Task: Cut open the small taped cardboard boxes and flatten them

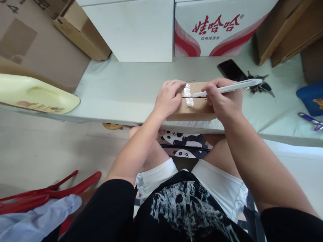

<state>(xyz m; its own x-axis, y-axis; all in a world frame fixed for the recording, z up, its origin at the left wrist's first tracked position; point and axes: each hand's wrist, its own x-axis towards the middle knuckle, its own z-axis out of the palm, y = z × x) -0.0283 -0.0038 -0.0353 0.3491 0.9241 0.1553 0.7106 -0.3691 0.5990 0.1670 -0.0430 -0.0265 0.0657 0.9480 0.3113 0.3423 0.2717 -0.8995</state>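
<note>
A small brown cardboard box (196, 112) sits at the table's front edge, with a strip of clear tape (188, 94) across its top seam. My left hand (169, 97) grips the box at its left end, fingers bent over the top. In my right hand (224, 101) is a slim white knife (234, 86), held much like a pen. Its narrow tip lies along the seam at the tape, pointing left. The right hand also rests against the box's right end. The knife's middle is partly hidden by the fingers.
Behind the hands lie a black phone (232, 70) and a bunch of keys (259, 84). White cartons (219, 37) and brown cartons line the back. A yellow jug (37, 94) lies at left; a blue container (311, 97) is at right. A red chair (50, 193) stands lower left.
</note>
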